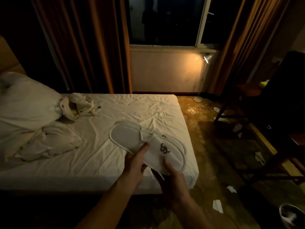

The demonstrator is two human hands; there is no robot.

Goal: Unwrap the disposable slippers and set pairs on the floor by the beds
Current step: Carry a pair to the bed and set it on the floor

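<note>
A pair of white disposable slippers (130, 138) with a dark logo on the strap is held flat, one on top of the other, above the near right corner of the bed (128, 109). My left hand (137, 160) grips the slippers from the left, thumb on top near the strap. From below and the right, my right hand (171, 174) holds the toe end, thumb on the upper. A scrap of thin wrapper hangs under the slippers between my hands.
A pillow (28, 100), a crumpled sheet (49, 141) and a cloth bag (79, 106) lie on the bed's left side. Paper scraps (217, 205) litter the patterned floor at right. A floor lamp (203, 76), a dark chair (257, 103) and a bin (290, 215) stand right.
</note>
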